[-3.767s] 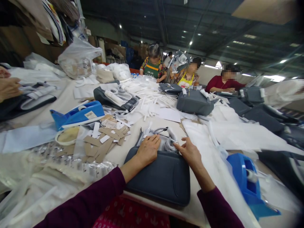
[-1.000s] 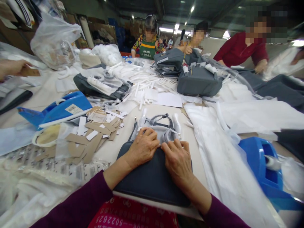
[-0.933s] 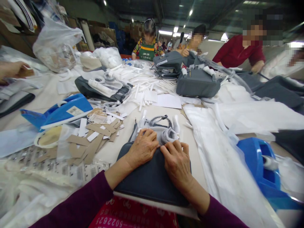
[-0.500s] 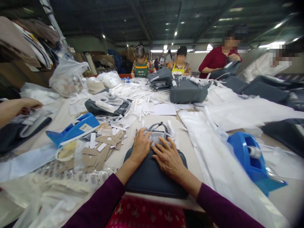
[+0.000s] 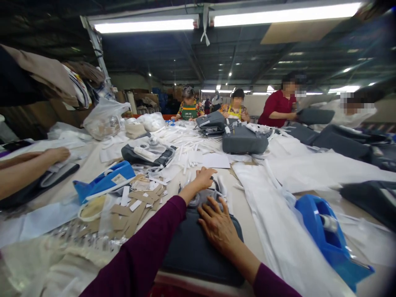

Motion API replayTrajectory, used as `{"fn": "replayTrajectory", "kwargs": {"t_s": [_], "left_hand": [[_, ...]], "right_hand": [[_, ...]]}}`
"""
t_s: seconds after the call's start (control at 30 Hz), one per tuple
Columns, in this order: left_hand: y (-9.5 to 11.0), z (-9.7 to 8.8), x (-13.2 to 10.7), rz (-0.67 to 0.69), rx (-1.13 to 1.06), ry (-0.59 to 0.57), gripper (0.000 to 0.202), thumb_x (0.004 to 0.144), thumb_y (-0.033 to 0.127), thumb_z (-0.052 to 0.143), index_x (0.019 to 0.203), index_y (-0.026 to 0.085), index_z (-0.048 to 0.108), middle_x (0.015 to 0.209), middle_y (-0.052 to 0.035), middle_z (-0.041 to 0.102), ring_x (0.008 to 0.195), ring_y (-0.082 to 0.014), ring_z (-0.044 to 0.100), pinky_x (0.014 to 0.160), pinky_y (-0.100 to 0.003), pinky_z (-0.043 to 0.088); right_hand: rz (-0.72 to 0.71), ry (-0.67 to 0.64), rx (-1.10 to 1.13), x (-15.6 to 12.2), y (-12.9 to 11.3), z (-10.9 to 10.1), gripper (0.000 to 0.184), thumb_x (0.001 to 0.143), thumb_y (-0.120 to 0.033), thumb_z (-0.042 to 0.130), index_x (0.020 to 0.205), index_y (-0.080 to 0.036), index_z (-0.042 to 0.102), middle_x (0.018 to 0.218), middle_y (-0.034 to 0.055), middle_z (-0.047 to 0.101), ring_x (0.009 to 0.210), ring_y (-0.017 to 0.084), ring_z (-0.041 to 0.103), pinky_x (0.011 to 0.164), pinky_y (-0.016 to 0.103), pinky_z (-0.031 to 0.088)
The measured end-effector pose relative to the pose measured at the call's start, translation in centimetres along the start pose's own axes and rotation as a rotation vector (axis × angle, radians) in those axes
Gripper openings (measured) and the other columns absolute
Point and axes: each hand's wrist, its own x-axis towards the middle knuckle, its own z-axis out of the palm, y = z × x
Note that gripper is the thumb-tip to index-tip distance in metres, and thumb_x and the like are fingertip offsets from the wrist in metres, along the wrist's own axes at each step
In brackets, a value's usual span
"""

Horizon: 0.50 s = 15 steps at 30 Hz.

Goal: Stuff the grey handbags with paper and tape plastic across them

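A dark blue-grey bag (image 5: pixel 198 251) lies flat in front of me, its handle end pointing away. My right hand (image 5: pixel 218 222) rests open on its upper part, fingers spread over the bag and the pale grey wrapping (image 5: pixel 206 194). At the far end my left hand (image 5: pixel 202 178) is closed at the top of the handle, its fingers bent round and partly hiding it. White wrapped strips (image 5: pixel 223 185) stick up beside the handle.
Blue tape dispensers (image 5: pixel 107 179) stand left and right. Cardboard pieces (image 5: pixel 136 206) lie to the left, white foam sheets (image 5: pixel 269 210) to the right. More grey bags (image 5: pixel 246 140) sit farther back. Another person's hand (image 5: pixel 58 154) is at far left; several co-workers stand across the table.
My left hand has moved forward and right from the bag's wrapping to the handle top. My right hand stays on the bag. The view has tilted upward.
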Motion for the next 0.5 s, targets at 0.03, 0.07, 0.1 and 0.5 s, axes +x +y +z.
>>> {"fn": "replayTrajectory", "kwargs": {"t_s": [0.03,0.07,0.1,0.5], "left_hand": [[-0.2,0.1,1.0,0.016,-0.002,-0.061,0.044,0.075,0.006,0.054,0.115,0.024,0.061,0.117,-0.0040,0.064,0.112,-0.0239,0.050,0.096,-0.044,0.040],[-0.5,0.2,1.6,0.027,0.000,-0.114,0.041,0.074,0.006,0.054,0.109,0.025,0.063,0.112,-0.0034,0.066,0.110,-0.0238,0.051,0.096,-0.044,0.040],[-0.9,0.3,2.0,0.029,0.007,-0.154,0.037,0.074,0.006,0.054,0.103,0.025,0.066,0.110,-0.0035,0.066,0.110,-0.0246,0.051,0.096,-0.046,0.039],[-5.6,-3.6,2.3,-0.009,-0.314,-0.637,0.026,0.067,0.018,0.060,0.092,0.019,0.055,0.100,-0.0040,0.068,0.088,-0.0192,0.063,0.075,-0.031,0.051]], "right_hand": [[0.002,-0.005,0.008,0.0,0.0,0.0,0.033,0.095,-0.035,0.047,0.126,-0.026,0.056,0.121,0.0037,0.064,0.134,0.026,0.038,0.115,0.053,0.018],[0.005,-0.012,0.019,0.0,0.1,0.0,0.034,0.096,-0.035,0.046,0.127,-0.027,0.055,0.121,0.0034,0.064,0.134,0.026,0.038,0.115,0.054,0.017],[0.009,-0.020,0.031,0.0,0.1,-0.1,0.034,0.096,-0.035,0.045,0.128,-0.027,0.054,0.122,0.0030,0.064,0.135,0.025,0.037,0.115,0.054,0.016],[0.021,0.011,0.071,-0.3,0.5,0.3,0.035,0.097,-0.034,0.044,0.130,-0.026,0.052,0.124,0.0024,0.063,0.135,0.025,0.037,0.116,0.052,0.013]]}}
